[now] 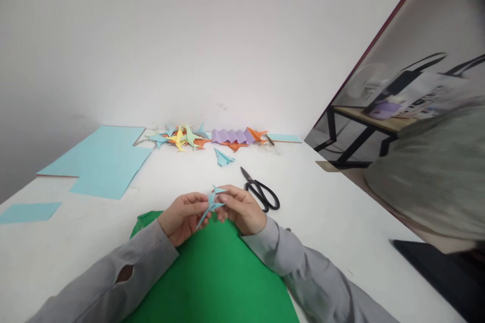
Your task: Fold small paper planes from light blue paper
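Note:
A small light-blue folded paper plane (212,204) is held up between both hands, above the near edge of the white table. My left hand (185,217) pinches its left side between thumb and fingers. From the other side, my right hand (242,208) grips its wing with thumb and fingertips. Part of the folded paper is hidden behind the fingers. Just beyond my right hand lies a pair of black-handled scissors (261,191), pointing away. Farther back rests another light-blue folded paper plane (224,157). Green cloth (215,277) spreads below my hands.
Light-blue paper sheets (109,161) lie at the left, with a smaller blue piece (30,212) nearer. Several coloured folded paper figures (182,137) and a pleated purple paper (232,136) line the wall. Another person (428,171) is at the right, beside a dark flat object (435,272).

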{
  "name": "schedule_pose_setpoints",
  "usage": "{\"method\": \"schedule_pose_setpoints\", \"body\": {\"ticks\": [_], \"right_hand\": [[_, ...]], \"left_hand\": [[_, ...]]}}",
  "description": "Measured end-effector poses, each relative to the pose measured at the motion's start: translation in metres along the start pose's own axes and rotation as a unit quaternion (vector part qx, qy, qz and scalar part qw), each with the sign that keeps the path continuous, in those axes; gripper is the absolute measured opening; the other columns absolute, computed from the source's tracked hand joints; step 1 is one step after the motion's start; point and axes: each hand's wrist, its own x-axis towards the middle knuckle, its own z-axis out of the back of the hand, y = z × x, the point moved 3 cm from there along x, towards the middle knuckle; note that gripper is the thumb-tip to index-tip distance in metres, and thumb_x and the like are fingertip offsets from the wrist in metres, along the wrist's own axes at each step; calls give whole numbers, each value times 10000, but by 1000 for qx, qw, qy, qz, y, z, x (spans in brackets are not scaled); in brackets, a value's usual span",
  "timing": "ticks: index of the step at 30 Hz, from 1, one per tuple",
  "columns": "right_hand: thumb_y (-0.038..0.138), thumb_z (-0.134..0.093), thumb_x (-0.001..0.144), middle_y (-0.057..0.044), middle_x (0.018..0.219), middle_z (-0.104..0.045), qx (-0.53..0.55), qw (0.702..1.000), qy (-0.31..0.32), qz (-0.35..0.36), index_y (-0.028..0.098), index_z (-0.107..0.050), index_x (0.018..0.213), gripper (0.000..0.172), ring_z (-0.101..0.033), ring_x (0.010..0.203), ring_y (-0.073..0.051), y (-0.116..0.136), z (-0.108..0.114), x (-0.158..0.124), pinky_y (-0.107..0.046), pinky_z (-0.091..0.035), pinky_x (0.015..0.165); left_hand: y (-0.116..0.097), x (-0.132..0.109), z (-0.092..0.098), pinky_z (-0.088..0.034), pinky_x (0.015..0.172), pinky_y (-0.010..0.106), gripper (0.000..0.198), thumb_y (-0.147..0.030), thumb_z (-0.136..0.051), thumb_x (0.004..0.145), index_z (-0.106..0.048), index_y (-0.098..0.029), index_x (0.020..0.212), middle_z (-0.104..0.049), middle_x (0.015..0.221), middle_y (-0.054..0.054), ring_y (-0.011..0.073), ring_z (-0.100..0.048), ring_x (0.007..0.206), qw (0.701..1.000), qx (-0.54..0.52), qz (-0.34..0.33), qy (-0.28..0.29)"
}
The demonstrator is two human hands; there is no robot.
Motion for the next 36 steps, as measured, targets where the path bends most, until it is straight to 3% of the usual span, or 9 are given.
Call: {"method": "schedule_pose_setpoints", "body": {"ticks": [4, 10, 18, 27, 36], "right_hand": [[264, -716, 631, -7, 606, -660, -7, 999, 3, 50, 165, -628, 763, 188, -603, 486, -110, 3, -3, -5, -197, -454, 442], [238, -673, 689, -5, 593, -656, -122, 981, -49, 145, 163, -626, 814, 153, -605, 513, -115, 7, -8, -14, -227, -484, 499], [355, -643, 696, -5, 469, -608, -231, 960, -120, 109, 153, -621, 604, 223, -549, 408, -114, 13, -12, -16, -236, -452, 429], [395, -661, 665, -12, 484, -627, -217, 964, -125, 94, 158, -629, 653, 239, -590, 435, -145, 9, -14, -14, -270, -497, 453], [304, -622, 723, -26, 527, -653, -276, 944, -124, 136, 161, -664, 705, 150, -607, 477, -149, 13, -18, -19, -275, -514, 496]], "left_hand": [[-7, 2, 0, -481, 547, 208, 223, -116, -750, 558, -613, -118, 734, -640, 577, 31, 117, -602, 557, 997, -1, -72, -5], [-7, 2, -1, -491, 614, 251, 221, -105, -739, 571, -632, -90, 764, -668, 644, 63, 142, -626, 605, 997, 1, -78, 10], [-6, 1, -2, -512, 598, 270, 213, -107, -755, 544, -632, -100, 717, -680, 660, 60, 169, -644, 628, 995, 29, -98, 8], [-8, 2, -2, -512, 569, 261, 245, -130, -777, 502, -628, -102, 694, -669, 588, 25, 145, -627, 539, 989, 64, -125, -42], [-7, 4, 0, -490, 565, 247, 237, -135, -782, 498, -627, -108, 674, -664, 560, 27, 137, -618, 516, 990, 37, -127, -49]]}}
